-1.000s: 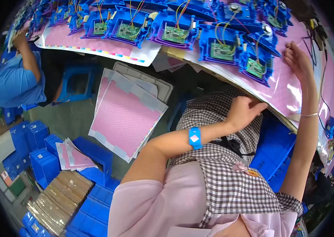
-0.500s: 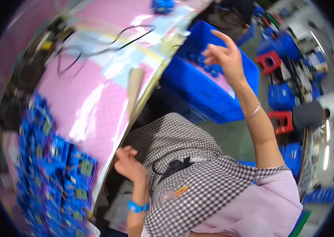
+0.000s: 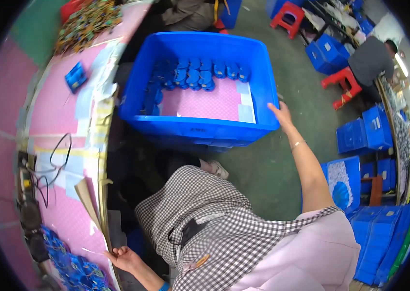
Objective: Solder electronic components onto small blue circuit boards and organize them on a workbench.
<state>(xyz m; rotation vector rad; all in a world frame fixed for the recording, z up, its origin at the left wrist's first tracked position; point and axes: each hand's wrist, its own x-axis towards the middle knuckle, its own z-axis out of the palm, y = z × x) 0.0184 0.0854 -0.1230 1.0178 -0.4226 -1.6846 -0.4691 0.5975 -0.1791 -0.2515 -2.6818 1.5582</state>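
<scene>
A large blue plastic bin [image 3: 200, 127] stands ahead of me, with several small round-ended blue parts [image 3: 194, 77] in rows along its far and left sides, on a pink lining. At the bin's right wall is my right hand [image 3: 283, 118], its fingers apart and holding nothing I can see; whether it touches the wall is unclear. My left hand [image 3: 126, 259] is at the workbench edge, fingers loosely bent and apart. A thin white strip [image 3: 91, 251] lies by its fingertips. Beyond that hand, blue pieces with wires [image 3: 76, 264] cover the bench's near end.
The pink-covered bench [image 3: 52, 116] runs along my left, with a black cable [image 3: 59, 167], a single blue part [image 3: 75, 77] and a heap of small coloured pieces [image 3: 91, 22]. On the right are red stools [image 3: 343, 86], blue bins [image 3: 367, 128] and a seated person [image 3: 372, 60].
My view has swung right, bringing the whole bin into the middle. My right hand has gone from over the bin to beside its right wall. The left hand remains near the bench edge.
</scene>
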